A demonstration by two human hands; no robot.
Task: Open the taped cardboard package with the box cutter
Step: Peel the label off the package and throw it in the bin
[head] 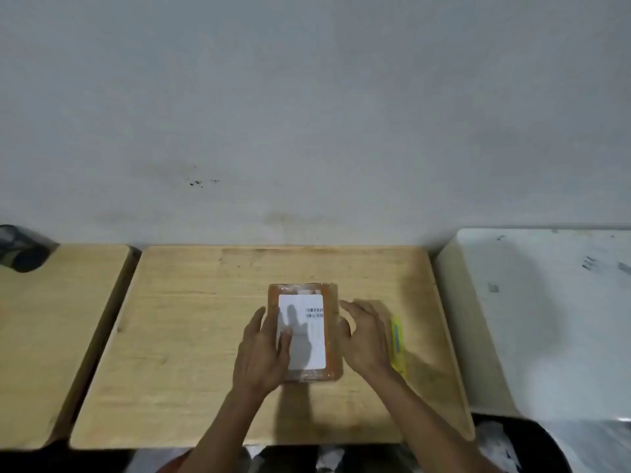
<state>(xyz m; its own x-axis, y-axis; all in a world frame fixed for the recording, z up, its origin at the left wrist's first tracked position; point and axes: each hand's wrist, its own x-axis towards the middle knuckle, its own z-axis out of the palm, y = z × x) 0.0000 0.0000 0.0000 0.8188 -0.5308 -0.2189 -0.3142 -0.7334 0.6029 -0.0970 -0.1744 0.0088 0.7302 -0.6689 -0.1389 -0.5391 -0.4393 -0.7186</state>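
steady the package, then reach for the cutter

the package (305, 332) lies flat near the middle of the wooden table (191, 336), label side up, its long side running away from the person. clear tape shines across the cardboard around the white label (302, 331). the box cutter (398, 344), yellow, lies on the table just to the right of the package, roughly parallel to it and partly hidden behind the right hand.

the left hand (263, 356) rests on the left edge of the package, fingers straight and loose, one fingertip on the label; it presses rather than grips. the right hand (367, 336) sits beside the right edge of the package, fingers relaxed and spread, holding nothing; whether it touches the cardboard is hard to tell.

nothing is cut yet, so the step in hand looks like settling the package before picking up the tool. to do it well, keep the left palm flat and firm on the near left part so the package cannot slide, with the fingers clear of the line to be cut. the right hand only needs a short move outward to the cutter; take it by the handle. whether the blade is out cannot be seen.
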